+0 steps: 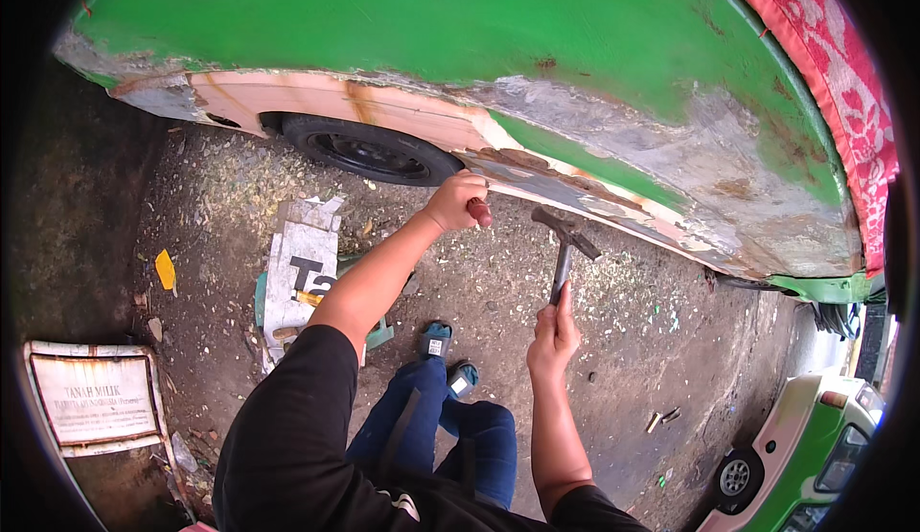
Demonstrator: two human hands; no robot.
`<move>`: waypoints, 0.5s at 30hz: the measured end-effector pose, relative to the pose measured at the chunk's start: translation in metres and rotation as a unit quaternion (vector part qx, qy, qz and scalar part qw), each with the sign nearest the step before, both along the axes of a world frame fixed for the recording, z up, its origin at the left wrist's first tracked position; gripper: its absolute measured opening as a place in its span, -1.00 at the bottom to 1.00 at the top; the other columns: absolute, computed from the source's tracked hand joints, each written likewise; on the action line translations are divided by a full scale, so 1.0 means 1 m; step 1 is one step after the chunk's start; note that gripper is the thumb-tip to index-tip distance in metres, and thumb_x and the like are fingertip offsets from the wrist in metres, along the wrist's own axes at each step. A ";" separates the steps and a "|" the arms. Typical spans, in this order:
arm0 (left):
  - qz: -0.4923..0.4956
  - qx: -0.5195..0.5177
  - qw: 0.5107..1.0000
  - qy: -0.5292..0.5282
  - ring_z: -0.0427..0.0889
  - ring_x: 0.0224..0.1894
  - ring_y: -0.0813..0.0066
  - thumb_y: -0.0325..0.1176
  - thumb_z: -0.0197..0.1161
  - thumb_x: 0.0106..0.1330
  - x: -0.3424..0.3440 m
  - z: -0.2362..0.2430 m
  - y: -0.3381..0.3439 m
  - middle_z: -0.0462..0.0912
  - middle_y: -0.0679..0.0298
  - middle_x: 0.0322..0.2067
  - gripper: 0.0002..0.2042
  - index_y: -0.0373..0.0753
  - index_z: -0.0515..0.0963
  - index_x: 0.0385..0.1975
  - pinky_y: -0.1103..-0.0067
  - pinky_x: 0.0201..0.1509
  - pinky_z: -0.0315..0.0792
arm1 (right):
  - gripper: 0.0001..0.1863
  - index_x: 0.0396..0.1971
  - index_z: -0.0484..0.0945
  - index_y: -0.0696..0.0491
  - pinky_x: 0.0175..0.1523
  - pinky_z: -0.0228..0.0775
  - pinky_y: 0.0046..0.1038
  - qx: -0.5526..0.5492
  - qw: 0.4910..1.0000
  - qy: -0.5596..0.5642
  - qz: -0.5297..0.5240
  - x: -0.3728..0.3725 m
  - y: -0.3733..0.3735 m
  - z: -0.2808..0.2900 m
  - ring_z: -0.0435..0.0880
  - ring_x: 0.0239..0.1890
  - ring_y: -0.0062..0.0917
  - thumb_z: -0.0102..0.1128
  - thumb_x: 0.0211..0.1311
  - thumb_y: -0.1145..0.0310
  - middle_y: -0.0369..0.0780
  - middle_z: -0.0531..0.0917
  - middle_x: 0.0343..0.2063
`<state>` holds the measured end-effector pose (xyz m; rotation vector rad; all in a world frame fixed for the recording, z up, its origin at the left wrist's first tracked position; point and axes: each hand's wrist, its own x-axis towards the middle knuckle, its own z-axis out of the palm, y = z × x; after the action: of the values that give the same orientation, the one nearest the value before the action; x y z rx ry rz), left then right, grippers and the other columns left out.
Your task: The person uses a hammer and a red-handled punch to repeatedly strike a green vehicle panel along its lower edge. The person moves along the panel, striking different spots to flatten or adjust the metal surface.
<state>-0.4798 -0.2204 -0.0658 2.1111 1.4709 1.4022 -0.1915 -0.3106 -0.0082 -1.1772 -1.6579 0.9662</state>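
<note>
Under the lower edge of a green vehicle body (460, 24), seen from the head camera, the person's left hand (455, 201) is closed around a tool with a reddish-brown handle (479, 212), pressing it up against the scraped, rusted sill (575, 192) just behind the black tyre (369, 151). Its grip is a full fist, with only the handle's end showing below the fingers. Just to the right, and a little lower, the right hand (553, 335) holds a hammer (565, 244) by the bottom of its shaft, fingers wrapped tight; the shaft rises from the fist and the dark metal head sits tilted near the sill, close to the left hand's tool but apart from it. Below the arms, the person's legs in blue jeans (436, 431) reach toward the gravelly ground (613, 340). A flat grey board with dark markings (302, 273) lies on the ground to the left, a framed sign (96, 398) at lower left, and a second green and white vehicle (805, 455) at lower right.
</note>
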 end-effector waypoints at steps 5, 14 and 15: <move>-0.020 0.024 1.000 -0.001 0.35 -0.56 0.19 -0.38 0.34 -0.18 0.003 0.016 0.001 0.25 0.22 -0.67 -0.67 -0.24 0.22 -0.78 0.40 -0.38 0.24 | -0.47 0.28 0.34 0.12 -0.46 0.21 -0.64 -0.055 0.998 0.029 -0.008 0.009 -0.015 0.008 0.33 -0.58 -0.73 0.01 0.28 0.64 -0.33 0.41 -0.61; -0.009 0.018 1.000 -0.004 0.33 -0.56 0.17 -0.46 0.32 -0.20 0.023 0.056 -0.028 0.26 0.20 -0.66 -0.70 -0.24 0.23 -0.74 0.39 -0.42 0.21 | -0.50 0.23 0.39 0.13 -0.39 0.26 -0.62 -0.071 0.997 -0.002 -0.014 0.039 -0.048 0.049 0.34 -0.55 -0.70 0.05 0.26 0.63 -0.31 0.39 -0.62; -0.008 0.024 1.000 0.000 0.33 -0.56 0.17 -0.48 0.31 -0.19 0.026 0.068 -0.032 0.26 0.20 -0.66 -0.71 -0.24 0.23 -0.73 0.39 -0.43 0.21 | -0.50 0.23 0.40 0.14 -0.38 0.26 -0.62 -0.070 0.997 -0.004 -0.016 0.045 -0.050 0.060 0.34 -0.55 -0.69 0.06 0.26 0.63 -0.30 0.39 -0.62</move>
<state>-0.4536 -0.2523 0.0025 2.1462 1.4324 1.4448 -0.1466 -0.3607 0.0523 -1.2974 -1.5947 1.0728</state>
